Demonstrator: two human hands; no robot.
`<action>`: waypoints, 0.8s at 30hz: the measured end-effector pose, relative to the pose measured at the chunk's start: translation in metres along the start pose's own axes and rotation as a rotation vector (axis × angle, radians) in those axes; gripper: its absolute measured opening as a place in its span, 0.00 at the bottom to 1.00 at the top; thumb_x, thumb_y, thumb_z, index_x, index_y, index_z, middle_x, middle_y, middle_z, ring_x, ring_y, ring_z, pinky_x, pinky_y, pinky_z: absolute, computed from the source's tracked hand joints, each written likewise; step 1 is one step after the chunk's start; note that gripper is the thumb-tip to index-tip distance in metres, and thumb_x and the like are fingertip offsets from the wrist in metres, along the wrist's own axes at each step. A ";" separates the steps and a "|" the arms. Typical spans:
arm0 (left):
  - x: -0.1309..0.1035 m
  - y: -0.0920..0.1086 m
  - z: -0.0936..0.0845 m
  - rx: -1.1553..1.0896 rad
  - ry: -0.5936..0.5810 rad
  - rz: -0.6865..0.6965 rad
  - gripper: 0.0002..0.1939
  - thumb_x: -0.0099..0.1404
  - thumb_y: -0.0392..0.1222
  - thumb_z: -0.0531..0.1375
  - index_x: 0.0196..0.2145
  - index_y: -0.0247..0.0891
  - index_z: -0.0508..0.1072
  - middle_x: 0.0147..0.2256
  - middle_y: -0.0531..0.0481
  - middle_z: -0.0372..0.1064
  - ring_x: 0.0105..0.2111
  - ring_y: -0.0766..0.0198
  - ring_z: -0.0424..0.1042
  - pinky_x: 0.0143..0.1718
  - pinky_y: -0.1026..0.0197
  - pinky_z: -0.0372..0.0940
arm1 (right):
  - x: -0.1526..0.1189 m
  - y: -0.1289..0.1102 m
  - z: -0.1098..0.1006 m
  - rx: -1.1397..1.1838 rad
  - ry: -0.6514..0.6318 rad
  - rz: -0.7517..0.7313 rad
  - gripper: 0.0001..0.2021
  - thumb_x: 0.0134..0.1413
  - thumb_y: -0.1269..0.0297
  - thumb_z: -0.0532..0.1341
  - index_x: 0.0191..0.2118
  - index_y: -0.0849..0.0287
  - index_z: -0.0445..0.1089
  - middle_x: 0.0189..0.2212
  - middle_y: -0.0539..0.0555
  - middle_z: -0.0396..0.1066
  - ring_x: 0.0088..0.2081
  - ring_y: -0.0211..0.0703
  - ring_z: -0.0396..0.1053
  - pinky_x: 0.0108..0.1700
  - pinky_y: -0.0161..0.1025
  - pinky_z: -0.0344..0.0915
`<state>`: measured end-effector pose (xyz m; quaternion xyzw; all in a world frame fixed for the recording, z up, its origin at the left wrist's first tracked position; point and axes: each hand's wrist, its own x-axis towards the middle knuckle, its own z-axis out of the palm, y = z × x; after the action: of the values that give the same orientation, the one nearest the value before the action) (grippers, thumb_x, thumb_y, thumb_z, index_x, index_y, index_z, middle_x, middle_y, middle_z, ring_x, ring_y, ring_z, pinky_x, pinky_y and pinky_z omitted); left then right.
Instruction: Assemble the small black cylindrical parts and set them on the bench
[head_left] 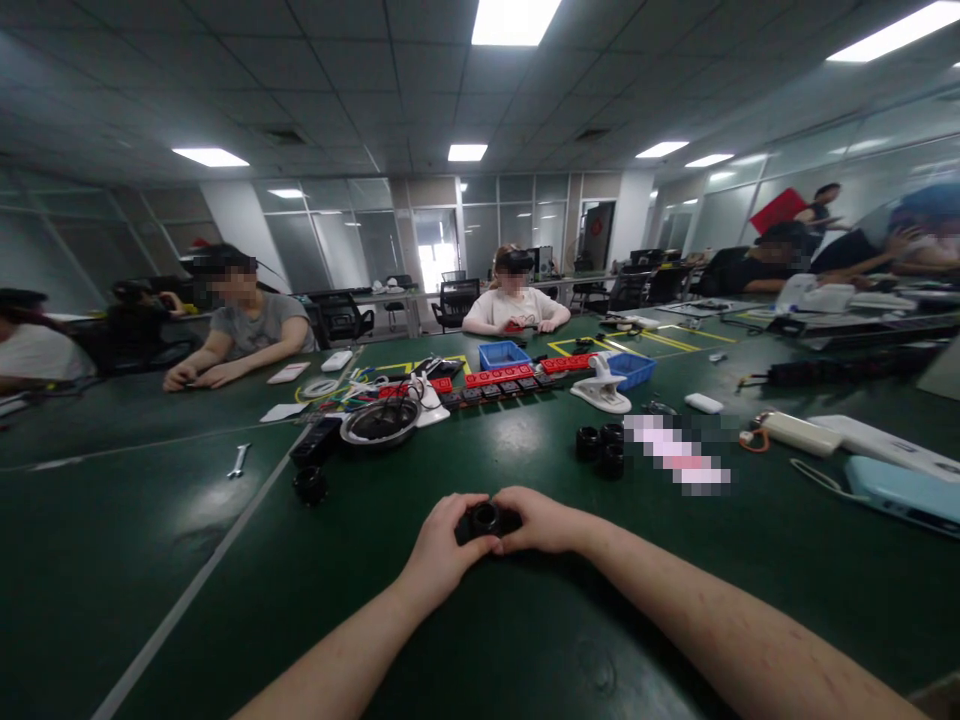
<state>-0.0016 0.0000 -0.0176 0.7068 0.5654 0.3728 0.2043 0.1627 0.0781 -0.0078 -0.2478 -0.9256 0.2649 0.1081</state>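
Both of my hands meet around a small black round part (pixel 486 517) with a circular opening facing up, low over the green table. My left hand (pixel 441 545) curls around its left side, thumb in front and fingers behind. From the right, my right hand (pixel 541 522) grips it in the same way, and the fingertips of the two hands nearly touch. Much of the part's sides is hidden by the fingers. A group of similar black round parts (pixel 611 460) stands ahead to the right. Another black round part (pixel 310 486) sits ahead to the left.
A wrench (pixel 238 461) lies left on the green table (pixel 360 610). Farther off are a round dark pan-like object (pixel 380 424), a red-and-black strip (pixel 499 378), a white clamp (pixel 602 388) and blue bins (pixel 504 355). A light-blue case (pixel 904 490) lies right. Other people sit around.
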 end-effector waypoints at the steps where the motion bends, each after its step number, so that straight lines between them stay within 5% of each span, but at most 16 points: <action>1: 0.000 0.000 0.001 0.001 0.010 -0.007 0.18 0.49 0.39 0.63 0.40 0.42 0.68 0.38 0.50 0.66 0.40 0.57 0.65 0.40 0.57 0.60 | 0.000 -0.002 0.002 -0.031 0.015 0.036 0.16 0.38 0.56 0.65 0.31 0.63 0.65 0.27 0.50 0.65 0.28 0.38 0.61 0.27 0.32 0.55; 9: 0.000 0.002 0.003 0.018 0.090 -0.053 0.17 0.47 0.39 0.64 0.37 0.39 0.67 0.35 0.50 0.65 0.37 0.58 0.66 0.38 0.57 0.61 | -0.001 -0.021 0.019 -0.424 0.197 0.122 0.21 0.41 0.49 0.60 0.33 0.63 0.65 0.29 0.57 0.67 0.32 0.47 0.63 0.35 0.42 0.56; 13: 0.001 -0.001 -0.001 0.002 0.059 -0.030 0.18 0.49 0.38 0.63 0.40 0.41 0.67 0.38 0.49 0.66 0.40 0.57 0.65 0.40 0.56 0.61 | -0.002 -0.016 0.013 -0.253 0.178 0.046 0.23 0.37 0.48 0.62 0.36 0.62 0.65 0.33 0.56 0.66 0.35 0.47 0.62 0.37 0.41 0.57; 19: 0.002 -0.002 -0.004 -0.035 0.009 -0.021 0.22 0.52 0.38 0.62 0.46 0.43 0.66 0.42 0.48 0.66 0.43 0.57 0.64 0.42 0.56 0.61 | 0.001 0.001 -0.001 0.060 0.032 -0.078 0.12 0.42 0.64 0.63 0.35 0.64 0.67 0.31 0.52 0.66 0.33 0.40 0.62 0.34 0.35 0.57; 24: 0.001 0.000 -0.001 -0.015 0.044 -0.023 0.19 0.49 0.38 0.63 0.41 0.41 0.68 0.40 0.49 0.66 0.42 0.57 0.65 0.41 0.56 0.61 | 0.001 0.002 0.005 0.100 0.065 0.019 0.12 0.40 0.61 0.64 0.31 0.63 0.66 0.27 0.50 0.65 0.28 0.37 0.62 0.28 0.32 0.55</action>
<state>-0.0026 0.0014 -0.0165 0.6904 0.5751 0.3900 0.2012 0.1610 0.0779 -0.0127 -0.2592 -0.9048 0.3038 0.1480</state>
